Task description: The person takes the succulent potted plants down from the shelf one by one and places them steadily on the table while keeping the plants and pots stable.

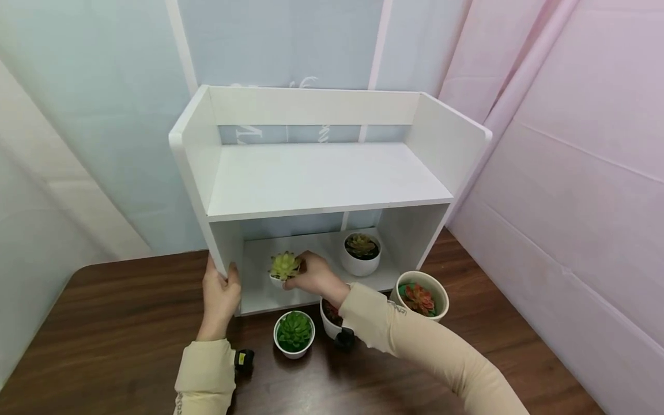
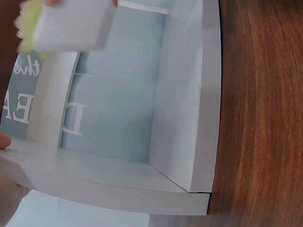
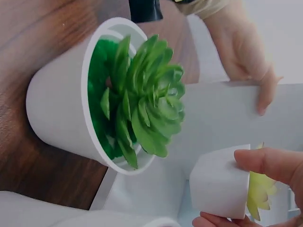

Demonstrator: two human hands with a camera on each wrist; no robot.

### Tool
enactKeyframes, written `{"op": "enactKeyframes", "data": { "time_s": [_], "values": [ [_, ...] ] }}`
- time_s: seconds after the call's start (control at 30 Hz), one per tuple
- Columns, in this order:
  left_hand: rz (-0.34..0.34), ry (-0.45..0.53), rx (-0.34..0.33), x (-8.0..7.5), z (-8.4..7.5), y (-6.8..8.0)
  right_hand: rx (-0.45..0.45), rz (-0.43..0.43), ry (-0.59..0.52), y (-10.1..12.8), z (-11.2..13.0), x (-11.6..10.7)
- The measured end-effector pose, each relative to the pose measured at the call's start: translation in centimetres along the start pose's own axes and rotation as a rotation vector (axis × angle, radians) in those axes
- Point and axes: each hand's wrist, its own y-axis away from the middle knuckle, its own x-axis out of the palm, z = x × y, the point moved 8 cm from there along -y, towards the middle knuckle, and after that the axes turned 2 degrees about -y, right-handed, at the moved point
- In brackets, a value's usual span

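Observation:
A white two-tier shelf stands on a dark wooden table. My left hand grips the front edge of its left side panel, thumb inside, fingers outside; the right wrist view shows this left hand too. My right hand reaches into the lower compartment and pinches a small white pot with a yellow-green succulent, held just above the lower board. In the right wrist view my fingers hold that small pot. It appears blurred at the top left as the small pot in the left wrist view.
A white pot with a dull green succulent stands at the right of the lower compartment. On the table in front are a green succulent pot, a red succulent pot and a dark-leaved pot partly under my right forearm. The top board holds nothing.

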Motion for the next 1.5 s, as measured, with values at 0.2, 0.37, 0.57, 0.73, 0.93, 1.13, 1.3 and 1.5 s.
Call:
{"op": "enactKeyframes", "data": {
  "time_s": [0.2,0.37,0.57,0.73,0.93,1.13,1.3,1.5],
  "values": [
    [-0.013,-0.005,0.017,-0.3,-0.1,0.0,-0.087,0.015,-0.016,1.8,0.4,-0.6],
    [-0.020,-0.004,0.028,-0.2,0.0,0.0,-0.189,0.020,-0.050,3.4,0.8,-1.0],
    [-0.032,-0.008,0.026,-0.1,0.1,-0.1,-0.243,0.018,-0.048,5.2,0.6,-1.3],
    [-0.031,-0.007,0.025,-0.1,0.1,0.0,-0.261,0.030,-0.059,6.4,0.3,-1.3],
    [-0.033,-0.009,0.034,-0.1,-0.1,-0.1,-0.238,0.059,-0.091,7.8,0.0,-1.3],
    [-0.038,-0.011,0.037,-0.2,-0.1,-0.2,-0.267,0.078,-0.109,8.9,-0.1,-0.9],
    [-0.026,-0.011,0.026,-0.1,0.1,-0.2,-0.287,0.094,-0.082,9.9,-0.5,-0.1],
    [-0.010,-0.001,0.029,0.1,0.2,-0.1,-0.288,0.135,-0.100,11.0,-0.8,0.7]
  ]
}}
